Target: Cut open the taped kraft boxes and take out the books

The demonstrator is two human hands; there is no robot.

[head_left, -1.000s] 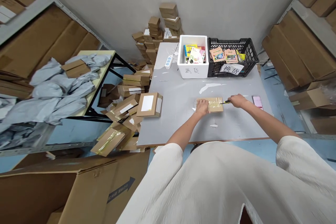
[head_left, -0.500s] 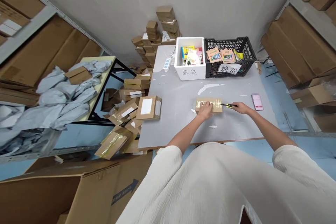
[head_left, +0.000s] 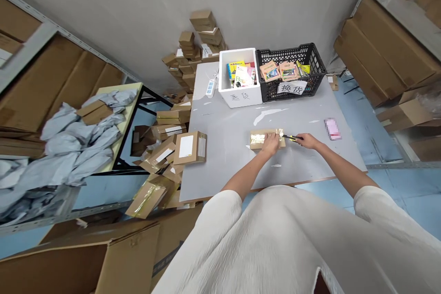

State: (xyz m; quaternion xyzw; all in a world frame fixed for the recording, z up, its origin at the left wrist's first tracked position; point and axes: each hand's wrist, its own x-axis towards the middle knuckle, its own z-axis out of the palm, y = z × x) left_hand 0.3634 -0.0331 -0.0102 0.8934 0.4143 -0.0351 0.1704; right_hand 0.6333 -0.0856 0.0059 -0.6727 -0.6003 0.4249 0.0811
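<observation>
A small cardboard box (head_left: 257, 143) with shiny tape across its top lies on the grey table (head_left: 227, 165) in front of me. My left hand (head_left: 271, 144) is on the box right of its middle, fingers bent over the top and holding it. In my right hand (head_left: 308, 141) is a black and yellow utility knife (head_left: 292, 138), gripped with closed fingers. The knife's tip points left and meets the right end of the box; whether it is in the tape is too small to tell.
A white foam box (head_left: 241, 97) and a black crate (head_left: 317, 71), both holding colourful packets or booklets, stand at the back. To the right lies a pink, blurred item (head_left: 332, 128). A labelled carton (head_left: 189, 148) sits at the left edge, beside piled cartons (head_left: 148, 197).
The camera view has turned a little, so the table appears further left. My left hand sits further right along the box. The knife stays at the box's right end.
</observation>
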